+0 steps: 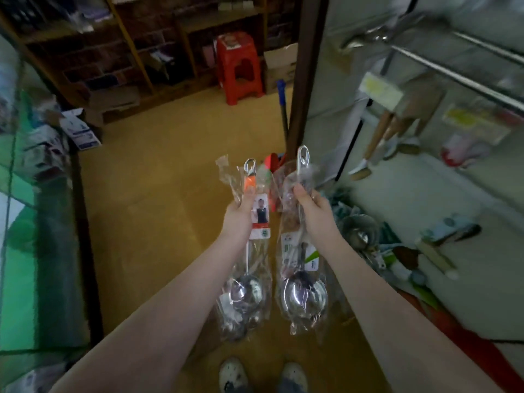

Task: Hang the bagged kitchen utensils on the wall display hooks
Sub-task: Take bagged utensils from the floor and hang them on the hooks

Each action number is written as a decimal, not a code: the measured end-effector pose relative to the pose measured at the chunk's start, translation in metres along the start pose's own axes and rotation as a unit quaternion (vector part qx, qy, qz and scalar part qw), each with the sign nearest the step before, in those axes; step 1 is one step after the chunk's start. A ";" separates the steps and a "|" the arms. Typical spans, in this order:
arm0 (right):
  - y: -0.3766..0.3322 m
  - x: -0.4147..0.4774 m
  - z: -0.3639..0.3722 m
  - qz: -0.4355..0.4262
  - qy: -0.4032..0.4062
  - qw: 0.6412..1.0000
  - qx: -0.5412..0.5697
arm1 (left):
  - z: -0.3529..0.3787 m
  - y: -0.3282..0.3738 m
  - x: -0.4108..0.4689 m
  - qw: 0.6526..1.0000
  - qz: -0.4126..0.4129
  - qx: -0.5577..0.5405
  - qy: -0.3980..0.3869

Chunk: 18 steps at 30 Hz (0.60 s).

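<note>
Head view shows two bare arms stretched forward above a yellow floor [147, 199]. The left hand [241, 211] grips one bagged ladle [246, 287] around the upper handle, fingers closed on the plastic. The right hand [314, 211] grips a second bagged ladle [303, 293] in the same way. Both ladles hang down with the bowls low and the handle loops up, side by side and near each other. On the right, blurred display rails [453, 72] carry some hanging goods. A red stool [239, 66] stands far behind.
</note>
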State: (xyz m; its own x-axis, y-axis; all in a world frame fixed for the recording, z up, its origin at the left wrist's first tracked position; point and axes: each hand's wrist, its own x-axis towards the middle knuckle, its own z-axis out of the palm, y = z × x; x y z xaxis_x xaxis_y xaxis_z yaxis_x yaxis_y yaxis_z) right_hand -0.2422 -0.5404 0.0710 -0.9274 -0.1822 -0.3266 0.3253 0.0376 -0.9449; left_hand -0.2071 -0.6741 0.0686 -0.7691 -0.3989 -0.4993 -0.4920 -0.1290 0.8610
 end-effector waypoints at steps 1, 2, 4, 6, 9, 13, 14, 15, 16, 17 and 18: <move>-0.005 -0.006 -0.011 0.002 0.007 1.000 0.009 | 0.011 0.006 -0.007 1.000 0.009 0.007 -0.016; -0.009 -0.011 -0.021 0.000 0.011 1.000 0.015 | 0.023 0.014 -0.017 0.999 0.018 0.007 -0.032; -0.018 -0.027 -0.043 -0.026 0.033 0.999 0.009 | 0.046 0.026 -0.034 0.998 0.036 0.004 -0.058; -0.025 -0.044 -0.062 -0.038 0.079 0.996 -0.007 | 0.067 0.035 -0.051 0.995 0.048 -0.004 -0.088; -0.034 -0.069 -0.087 -0.054 0.141 0.988 -0.029 | 0.094 0.046 -0.079 0.985 0.072 -0.020 -0.153; -0.047 -0.117 -0.116 -0.064 0.199 0.978 0.016 | 0.123 0.055 -0.123 0.959 0.120 0.013 -0.257; -0.049 -0.131 -0.120 -0.068 0.213 0.974 0.040 | 0.127 0.056 -0.132 0.955 0.125 0.015 -0.269; -0.049 -0.145 -0.126 -0.075 0.229 0.969 0.054 | 0.131 0.056 -0.141 0.951 0.125 0.013 -0.282; -0.049 -0.161 -0.128 -0.083 0.253 0.962 0.063 | 0.135 0.055 -0.150 0.944 0.127 0.009 -0.303; -0.050 -0.176 -0.130 -0.085 0.281 0.954 0.060 | 0.138 0.054 -0.159 0.936 0.132 0.002 -0.326; -0.049 -0.191 -0.130 -0.079 0.311 0.946 0.055 | 0.141 0.052 -0.170 0.925 0.140 0.003 -0.354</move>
State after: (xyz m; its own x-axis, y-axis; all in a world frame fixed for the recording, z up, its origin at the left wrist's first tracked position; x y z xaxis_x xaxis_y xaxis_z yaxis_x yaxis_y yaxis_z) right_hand -0.1053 -0.3797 0.1768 -0.8842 0.4368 -0.1656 0.1600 -0.0500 -0.9859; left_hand -0.1594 -0.4855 0.1840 -0.9401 0.2780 -0.1973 -0.2340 -0.1054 0.9665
